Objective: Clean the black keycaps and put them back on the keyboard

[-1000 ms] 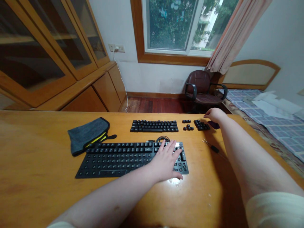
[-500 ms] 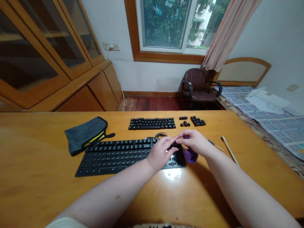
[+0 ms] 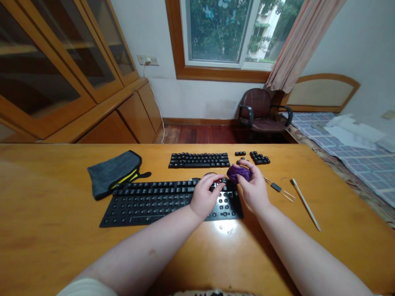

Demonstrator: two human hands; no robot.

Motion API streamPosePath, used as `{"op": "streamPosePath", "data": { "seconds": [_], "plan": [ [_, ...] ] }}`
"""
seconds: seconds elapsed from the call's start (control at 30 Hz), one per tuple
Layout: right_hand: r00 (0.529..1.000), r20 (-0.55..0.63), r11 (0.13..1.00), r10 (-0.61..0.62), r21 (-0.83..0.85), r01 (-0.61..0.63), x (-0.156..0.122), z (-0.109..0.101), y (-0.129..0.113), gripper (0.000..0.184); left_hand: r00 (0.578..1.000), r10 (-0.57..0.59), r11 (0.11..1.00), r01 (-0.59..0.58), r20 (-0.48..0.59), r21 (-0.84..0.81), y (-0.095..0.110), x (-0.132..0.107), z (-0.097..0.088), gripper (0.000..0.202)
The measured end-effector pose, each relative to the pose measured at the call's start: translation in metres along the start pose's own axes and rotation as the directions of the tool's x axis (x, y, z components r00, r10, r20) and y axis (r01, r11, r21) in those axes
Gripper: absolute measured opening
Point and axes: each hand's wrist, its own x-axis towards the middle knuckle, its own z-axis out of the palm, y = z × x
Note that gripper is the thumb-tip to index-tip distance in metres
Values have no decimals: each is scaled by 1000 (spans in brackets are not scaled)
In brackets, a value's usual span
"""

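Observation:
A black keyboard [image 3: 154, 201] lies in front of me, with keycaps on its upper rows and bare switches on much of the rest. Over its right part, my left hand [image 3: 207, 192] is closed in a pinch, with a small black keycap [image 3: 224, 180] at the fingertips. My right hand [image 3: 254, 187] grips a crumpled purple cloth [image 3: 237, 173] just above the keyboard's right end. On the desk to its right lie a wire keycap puller [image 3: 276, 187] and a thin white stick [image 3: 305, 204].
Loose black keycaps stand in a block [image 3: 199, 160] behind the keyboard, with a smaller group [image 3: 259, 158] to the right. A grey folded towel [image 3: 114, 172] with yellow lining touches the keyboard's left corner. Small bits [image 3: 228, 231] lie on the wooden desk [image 3: 197, 259] in front.
My right hand has drawn away from my left fingertips and lifted the purple cloth off the desk. The wire puller now shows more fully. My left hand has stayed nearly in place.

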Motion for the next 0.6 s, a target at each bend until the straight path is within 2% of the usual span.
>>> {"op": "streamPosePath", "data": {
  "seconds": [0.13,0.23,0.33,0.4,0.47,0.53,0.6],
  "plan": [
    [996,85,994,-38,107,29,-10,5,3,20,997,-68,995,70,34,-66,-2,-2,3,21],
    [983,179,993,-42,119,21,-14,6,4,25,994,-101,984,105,36,-143,-3,-3,5,20],
    [968,242,997,-65,58,52,-16,5,8,31,994,-103,983,107,33,-150,-3,-4,6,17],
    [977,215,1000,-15,19,11,-16,5,11,34,995,-94,987,97,36,-130,-3,-5,6,16],
    [985,150,995,87,33,-93,-15,6,13,33,996,-79,989,84,38,-120,-2,-5,5,16],
    [981,113,978,159,122,-172,-13,8,13,30,997,-71,991,75,39,-112,-2,-5,5,16],
    [977,134,958,164,213,-190,-12,9,12,26,997,-68,993,72,40,-93,-1,-5,5,15]
  ]
}}
